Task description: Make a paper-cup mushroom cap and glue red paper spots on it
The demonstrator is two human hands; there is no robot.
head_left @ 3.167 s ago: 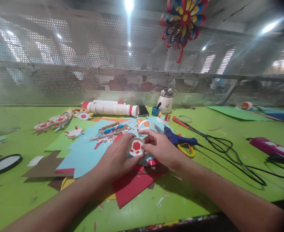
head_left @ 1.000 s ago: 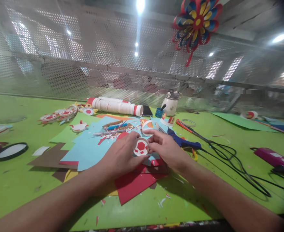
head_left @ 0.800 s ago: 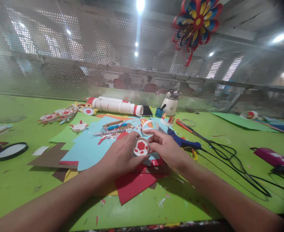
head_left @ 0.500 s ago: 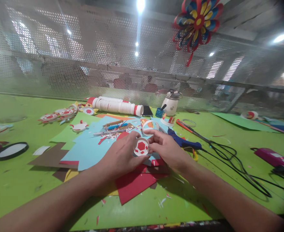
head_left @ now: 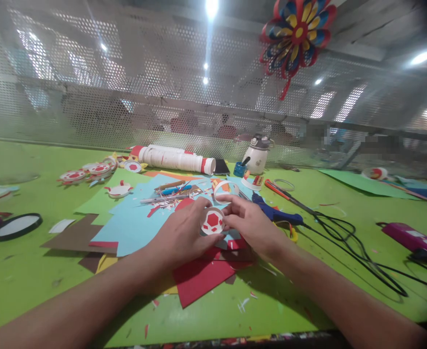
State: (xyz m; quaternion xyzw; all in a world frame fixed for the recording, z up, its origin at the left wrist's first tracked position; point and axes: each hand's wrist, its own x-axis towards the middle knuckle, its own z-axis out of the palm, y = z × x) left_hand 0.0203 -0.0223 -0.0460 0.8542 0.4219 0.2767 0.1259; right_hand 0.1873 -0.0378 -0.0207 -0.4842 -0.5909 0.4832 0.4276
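Between my two hands is a small round white paper disc (head_left: 212,221) with a raised rim and red soccer-ball patches on its face. My left hand (head_left: 187,228) grips it from the left, thumb below and fingers over the top. At its right edge, the thumb and fingers of my right hand (head_left: 251,224) are pinched; part of the rim is hidden there. Just beyond my right fingers stands a white paper ring (head_left: 231,189). Under my hands lie light blue sheets (head_left: 126,228) and a red sheet (head_left: 202,281).
Cutting tools (head_left: 173,189) and paper scraps lie behind my left hand. A blue glue gun (head_left: 278,213) and a soldering iron (head_left: 282,191) trail black cables on the right. Farther back are a white paper roll (head_left: 173,159), a bottle (head_left: 256,157) and finished soccer-ball discs (head_left: 100,169).
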